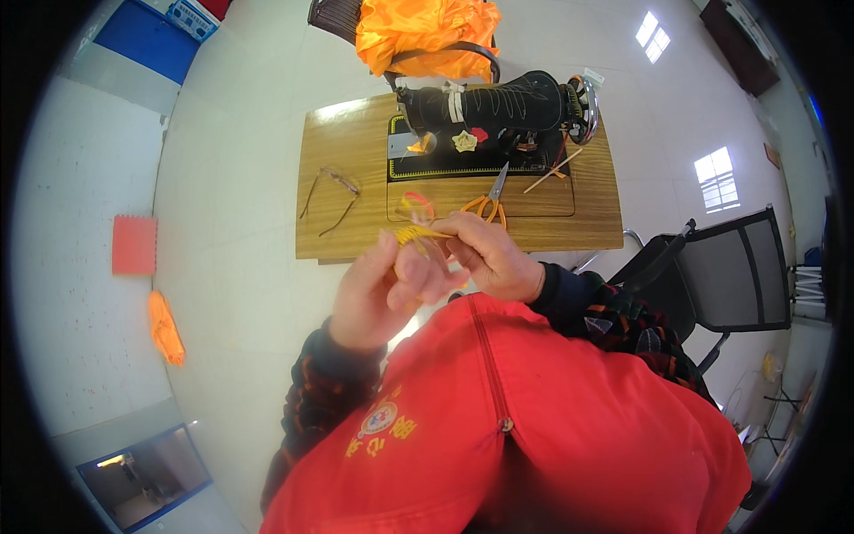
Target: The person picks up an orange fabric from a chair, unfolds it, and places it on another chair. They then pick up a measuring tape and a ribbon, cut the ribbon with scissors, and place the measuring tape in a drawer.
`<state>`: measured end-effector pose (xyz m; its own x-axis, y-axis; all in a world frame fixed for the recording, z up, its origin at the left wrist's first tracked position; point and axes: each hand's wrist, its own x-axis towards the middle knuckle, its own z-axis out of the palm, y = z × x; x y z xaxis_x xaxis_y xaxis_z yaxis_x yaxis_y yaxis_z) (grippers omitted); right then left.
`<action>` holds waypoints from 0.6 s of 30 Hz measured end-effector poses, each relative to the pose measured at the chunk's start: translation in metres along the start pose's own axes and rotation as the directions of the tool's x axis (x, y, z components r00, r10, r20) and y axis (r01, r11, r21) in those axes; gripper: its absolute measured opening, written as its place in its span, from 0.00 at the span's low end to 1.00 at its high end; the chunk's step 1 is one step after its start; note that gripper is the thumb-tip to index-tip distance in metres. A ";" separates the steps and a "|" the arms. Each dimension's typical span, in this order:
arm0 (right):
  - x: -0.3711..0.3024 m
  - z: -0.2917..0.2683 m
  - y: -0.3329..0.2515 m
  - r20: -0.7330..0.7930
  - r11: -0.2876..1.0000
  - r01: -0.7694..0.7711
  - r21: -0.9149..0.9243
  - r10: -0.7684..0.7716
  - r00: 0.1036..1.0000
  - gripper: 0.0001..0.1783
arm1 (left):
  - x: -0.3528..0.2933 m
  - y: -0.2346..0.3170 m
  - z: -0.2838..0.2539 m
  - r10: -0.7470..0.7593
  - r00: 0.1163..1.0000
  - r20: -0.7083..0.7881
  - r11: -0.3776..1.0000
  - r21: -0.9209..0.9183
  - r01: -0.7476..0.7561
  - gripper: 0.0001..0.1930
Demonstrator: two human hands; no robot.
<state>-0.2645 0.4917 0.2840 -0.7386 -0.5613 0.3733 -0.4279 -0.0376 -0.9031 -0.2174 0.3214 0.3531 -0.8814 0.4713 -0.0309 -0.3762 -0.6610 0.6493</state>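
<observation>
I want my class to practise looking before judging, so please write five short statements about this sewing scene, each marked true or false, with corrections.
1. The left hand and right hand meet at a small yellow piece. True.
2. The orange-handled scissors lie on the floor. False: the scissors lie on the wooden table.
3. The glasses lie left of the scissors. True.
4. The person's zipped garment is blue. False: the garment is red.
5. Shiny orange cloth is heaped beyond the sewing machine. True.
</observation>
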 end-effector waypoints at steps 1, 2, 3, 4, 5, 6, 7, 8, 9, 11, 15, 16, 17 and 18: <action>0.000 -0.001 0.001 0.004 1.000 -0.011 -0.012 0.011 1.000 0.14 | 0.001 0.000 0.001 0.010 0.996 -0.086 1.000 -0.001 -0.010 0.24; 0.001 0.001 0.002 -0.011 0.999 0.002 -0.040 -0.002 1.000 0.13 | 0.002 -0.001 0.001 0.038 0.985 -0.171 0.999 0.005 -0.038 0.24; 0.001 0.002 0.003 -0.023 0.998 0.014 -0.065 -0.016 1.000 0.11 | 0.001 -0.002 0.002 0.069 0.967 -0.245 0.997 -0.014 -0.074 0.24; 0.002 0.002 0.003 -0.035 0.996 0.028 -0.089 -0.031 0.999 0.10 | 0.004 -0.001 0.000 0.109 0.988 -0.113 0.992 -0.057 -0.116 0.22; 0.002 0.003 0.003 -0.004 0.997 0.014 -0.075 -0.015 1.000 0.09 | 0.005 -0.001 0.000 0.118 0.977 -0.175 0.989 -0.063 -0.131 0.22; 0.001 0.002 0.003 0.028 0.998 -0.001 -0.063 0.002 1.000 0.08 | 0.007 -0.004 -0.001 0.126 0.963 -0.236 0.987 -0.070 -0.146 0.22; 0.000 0.001 0.003 0.057 0.998 -0.016 -0.053 0.020 0.998 0.07 | 0.008 -0.006 -0.002 0.133 0.949 -0.288 0.981 -0.099 -0.167 0.22; 0.000 0.001 0.004 0.089 0.998 -0.055 -0.041 0.059 0.994 0.07 | 0.009 -0.004 -0.005 0.156 0.970 -0.189 0.978 -0.111 -0.179 0.21; -0.002 0.000 0.004 0.119 0.995 -0.095 -0.031 0.098 0.988 0.07 | 0.009 -0.004 -0.007 0.181 0.967 -0.180 0.976 -0.089 -0.199 0.21; -0.003 -0.002 0.003 0.182 0.991 -0.132 0.009 0.128 0.975 0.08 | 0.010 -0.004 -0.013 0.229 0.960 -0.161 0.970 -0.047 -0.239 0.21; -0.005 -0.006 -0.003 0.352 0.958 -0.237 0.163 0.168 0.921 0.11 | 0.012 -0.006 -0.024 0.424 0.894 -0.145 0.881 0.293 -0.371 0.20; -0.005 -0.008 -0.005 0.413 0.934 -0.301 0.193 0.201 0.888 0.12 | 0.013 -0.007 -0.027 0.466 0.876 -0.128 0.829 0.411 -0.380 0.19; -0.006 -0.010 -0.008 0.444 0.924 -0.325 0.200 0.210 0.871 0.12 | 0.013 -0.009 -0.029 0.504 0.857 -0.107 0.762 0.522 -0.384 0.18; -0.007 -0.014 -0.011 0.479 0.914 -0.355 0.194 0.228 0.848 0.12 | 0.013 -0.011 -0.031 0.478 0.873 -0.097 0.773 0.519 -0.365 0.17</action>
<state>-0.2619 0.5072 0.2943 -0.4743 -0.8803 0.0091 -0.0274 0.0044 -0.9996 -0.2336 0.3171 0.3219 -0.9770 0.0394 0.2095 0.1793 -0.3804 0.9073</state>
